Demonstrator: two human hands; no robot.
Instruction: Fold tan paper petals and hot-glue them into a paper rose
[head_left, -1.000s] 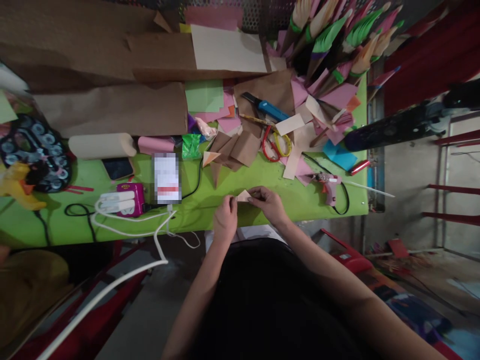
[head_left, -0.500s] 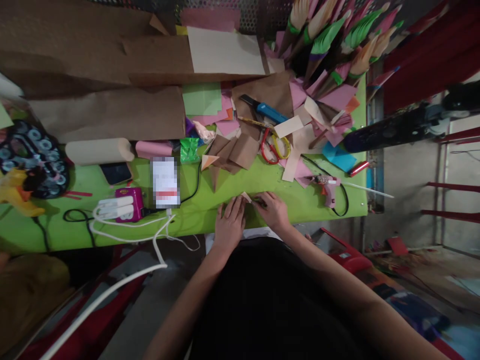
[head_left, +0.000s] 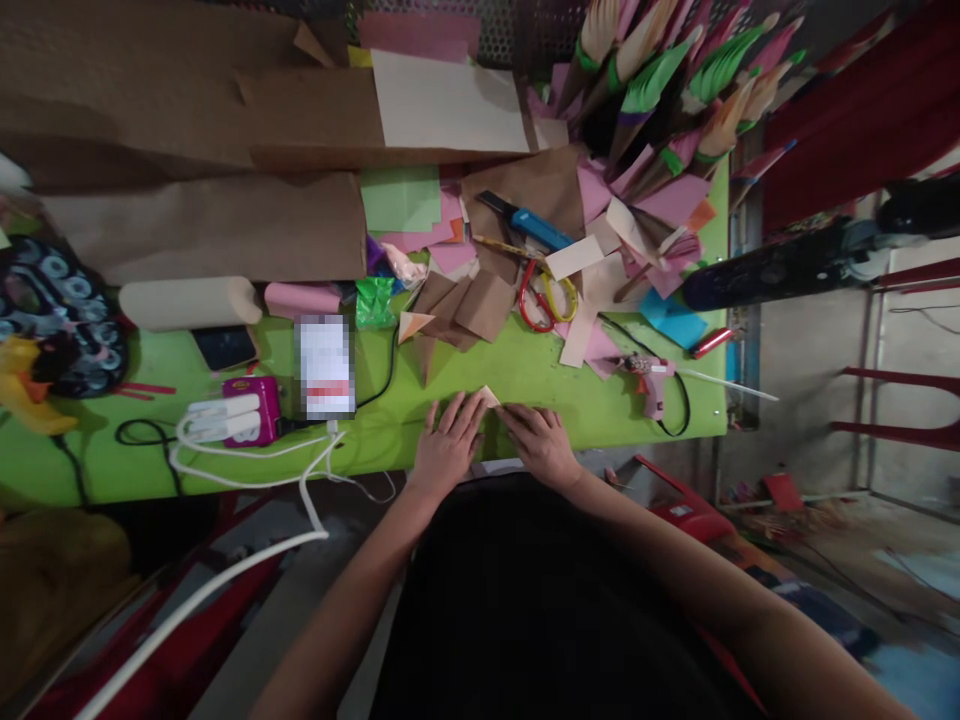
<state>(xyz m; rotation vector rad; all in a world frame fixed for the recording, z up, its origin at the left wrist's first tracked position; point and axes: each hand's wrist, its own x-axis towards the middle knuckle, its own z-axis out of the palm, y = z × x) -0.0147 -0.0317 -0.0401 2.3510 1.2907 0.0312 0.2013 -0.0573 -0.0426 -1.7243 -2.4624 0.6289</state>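
A small folded piece of cream paper [head_left: 489,396] lies on the green table near its front edge. My left hand [head_left: 448,440] rests flat on the table, with its stretched fingertips on the paper's left side. My right hand [head_left: 544,447] lies palm down at the paper's right side, its fingers extended and the index fingertip nearest the tip of the fold. The lower part of the paper is hidden between and under the hands. Beyond them lie folded brown paper pieces [head_left: 484,306] and a small paper cone [head_left: 425,356].
Scissors [head_left: 536,300], a blue cutter [head_left: 536,226] and paper strips [head_left: 574,258] lie behind the hands. At right are a pink glue gun [head_left: 654,385] and a dark tube [head_left: 757,275]. A phone [head_left: 325,367], a white cable [head_left: 311,505] and a magenta box [head_left: 259,408] are at left.
My right hand's fingers have gone from a curled pinch to lying flatter beside the paper. My left hand has shifted slightly left. The whole view has moved a little.
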